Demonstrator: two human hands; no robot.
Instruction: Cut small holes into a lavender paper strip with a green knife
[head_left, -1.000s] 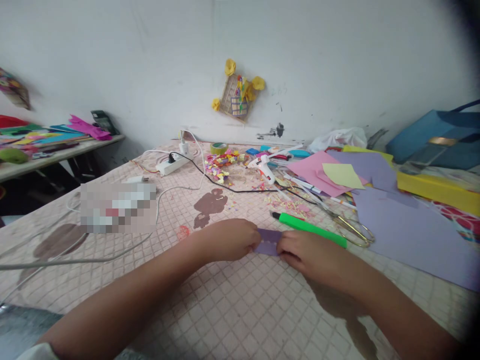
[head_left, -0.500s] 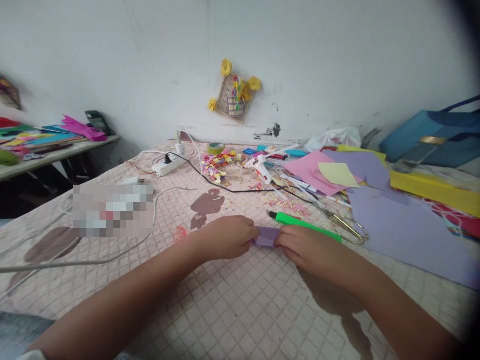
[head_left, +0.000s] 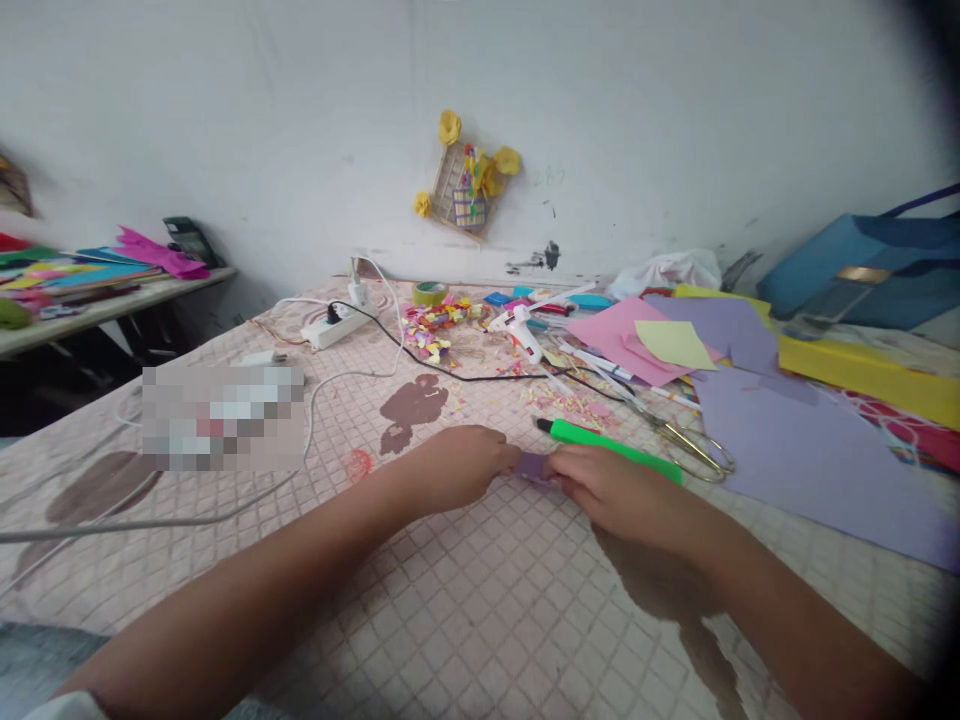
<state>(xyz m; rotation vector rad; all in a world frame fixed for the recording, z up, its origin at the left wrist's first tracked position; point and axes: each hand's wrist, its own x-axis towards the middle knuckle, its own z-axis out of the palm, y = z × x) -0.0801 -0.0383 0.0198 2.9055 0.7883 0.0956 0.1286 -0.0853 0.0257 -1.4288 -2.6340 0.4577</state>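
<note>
A small piece of purple paper [head_left: 532, 465] is held between my two hands, low over the patterned tabletop. My left hand [head_left: 469, 466] pinches its left end. The right end is gripped by the closed fingers of my right hand [head_left: 600, 480]. Just beyond my right hand lies a green marker-like pen [head_left: 611, 447] with a black tip. Gold-handled scissors [head_left: 696, 450] rest to its right, beside a large purple sheet [head_left: 817, 450]. My fingertips partly hide the ends of the small piece.
A white glue gun [head_left: 523, 335] stands mid-table with a black cord. Paper scraps [head_left: 431, 330], a roll of tape [head_left: 430, 293] and a power strip [head_left: 337, 327] lie behind. Pink paper [head_left: 626, 335] and a blue bag [head_left: 862, 270] are at the right. White cables cross the left side.
The visible purple piece between my hands looks shorter and darker, its surface now tilted differently. My hands are slightly closer together, and the view has shifted a little.
</note>
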